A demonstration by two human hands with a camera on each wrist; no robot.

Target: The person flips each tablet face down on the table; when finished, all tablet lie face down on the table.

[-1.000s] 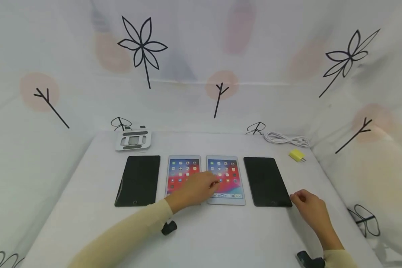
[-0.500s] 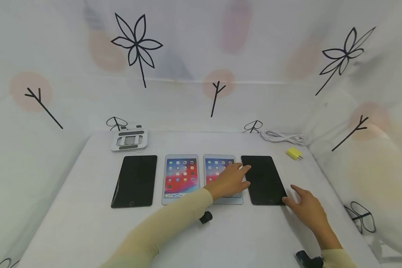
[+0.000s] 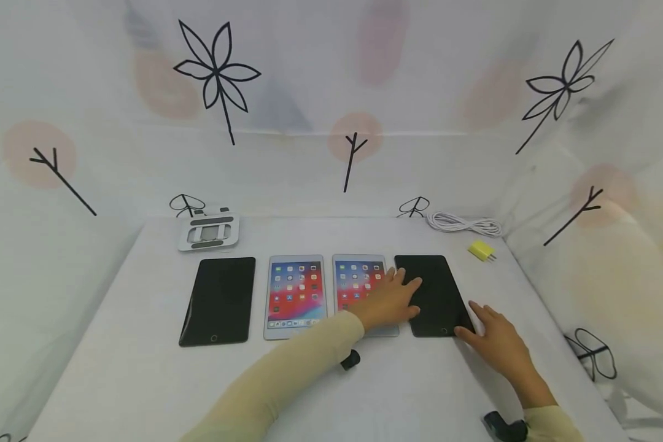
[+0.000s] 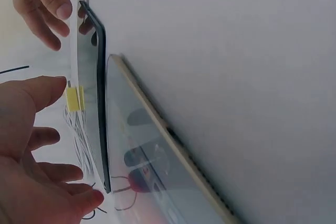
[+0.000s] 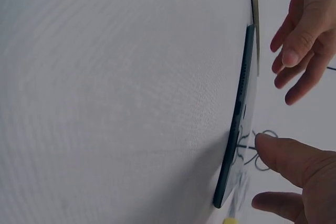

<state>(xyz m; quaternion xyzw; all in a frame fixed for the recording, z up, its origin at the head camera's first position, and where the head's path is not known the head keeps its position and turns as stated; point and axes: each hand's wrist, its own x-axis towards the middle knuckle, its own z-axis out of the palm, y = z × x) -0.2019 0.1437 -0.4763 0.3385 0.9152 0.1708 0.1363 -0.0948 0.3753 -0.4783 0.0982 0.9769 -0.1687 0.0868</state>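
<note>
Four tablets would be a row, but in plain terms several tablets lie side by side in the head view. At the right end is a black tablet with a dark screen. My left hand has its fingers spread over that tablet's left edge, with the palm above a white tablet whose home screen is lit. At the black tablet's lower right corner is my right hand, thumb and fingers apart around the corner. In the right wrist view, the right thumb shows above the black tablet. Neither hand grips anything.
Further left lie another lit white tablet and a dark black tablet. Behind them stands a white folding stand. A coiled white cable and a yellow charger plug are at the back right. Patterned fabric encloses the table.
My left hand has moved right from between the white tablets to the right black tablet's left edge, and its fingers have spread. My right hand's fingers have opened at the tablet's corner.
</note>
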